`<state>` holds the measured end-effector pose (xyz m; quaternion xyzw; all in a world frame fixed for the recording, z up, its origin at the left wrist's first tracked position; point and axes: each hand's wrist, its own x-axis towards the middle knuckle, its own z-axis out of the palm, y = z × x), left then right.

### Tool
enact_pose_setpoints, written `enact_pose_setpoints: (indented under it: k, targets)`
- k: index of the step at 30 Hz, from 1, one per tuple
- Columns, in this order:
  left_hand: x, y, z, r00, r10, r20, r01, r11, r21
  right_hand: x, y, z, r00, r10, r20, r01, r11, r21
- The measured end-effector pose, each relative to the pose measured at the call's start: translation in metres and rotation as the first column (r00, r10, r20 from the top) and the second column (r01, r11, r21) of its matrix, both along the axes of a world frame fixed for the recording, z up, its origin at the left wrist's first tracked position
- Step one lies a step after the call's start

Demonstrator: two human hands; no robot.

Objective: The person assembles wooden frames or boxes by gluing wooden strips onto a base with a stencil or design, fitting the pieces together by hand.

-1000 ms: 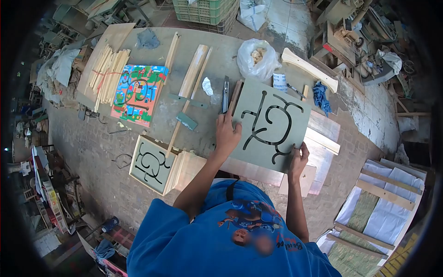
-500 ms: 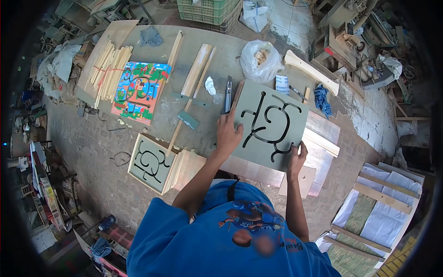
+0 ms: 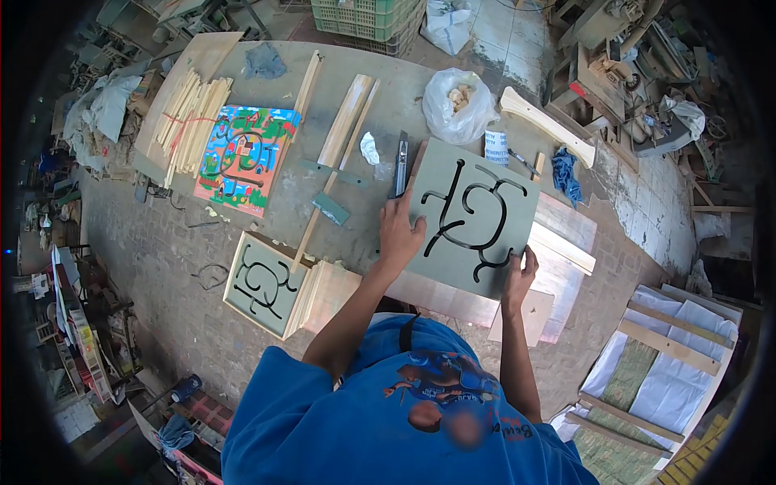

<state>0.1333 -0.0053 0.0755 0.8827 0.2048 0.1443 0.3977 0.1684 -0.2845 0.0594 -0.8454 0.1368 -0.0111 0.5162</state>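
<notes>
A square grey-green board (image 3: 478,214) with curved slots cut through it lies in front of me, slightly turned. My left hand (image 3: 400,234) grips its left edge, thumb on the top face and fingers at the side. At the lower right corner, my right hand (image 3: 520,279) holds the edge with bent fingers; the fingertips under the board are hidden. Left of the board's top corner is a utility knife (image 3: 401,166). A similar slotted board in a pale wooden frame (image 3: 279,333) sits at the table's near left edge.
A colourful printed board (image 3: 234,190) lies beside a bundle of wooden strips (image 3: 190,121) on the table (image 3: 380,97). Longer strips (image 3: 346,121), a plastic bag of wood pieces (image 3: 440,113), a shaped wooden piece (image 3: 550,125) and a blue cloth (image 3: 566,174) are farther back.
</notes>
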Motion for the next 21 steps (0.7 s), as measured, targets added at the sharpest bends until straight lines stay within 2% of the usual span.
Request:
enact_pose_setpoints:
  k: [10,12,18,21]
  targets:
    - [-0.002,-0.003,-0.009,1.0,0.007,0.006,-0.007,1.0,0.012,-0.001,0.004,0.001,1.0,-0.001,-0.014,0.001,1.0,-0.026]
    - [-0.003,-0.003,-0.009,1.0,0.003,0.017,-0.004,1.0,0.023,-0.001,0.004,0.004,1.0,0.006,-0.005,-0.006,1.0,0.028]
    - [-0.003,-0.003,-0.009,1.0,-0.001,-0.002,0.001,0.999,0.037,-0.003,0.008,0.014,1.0,0.021,-0.018,-0.02,0.999,0.033]
    - [-0.001,-0.001,-0.012,1.0,-0.011,0.014,0.011,1.0,0.019,-0.002,0.001,0.002,0.999,0.036,-0.002,-0.036,0.999,-0.035]
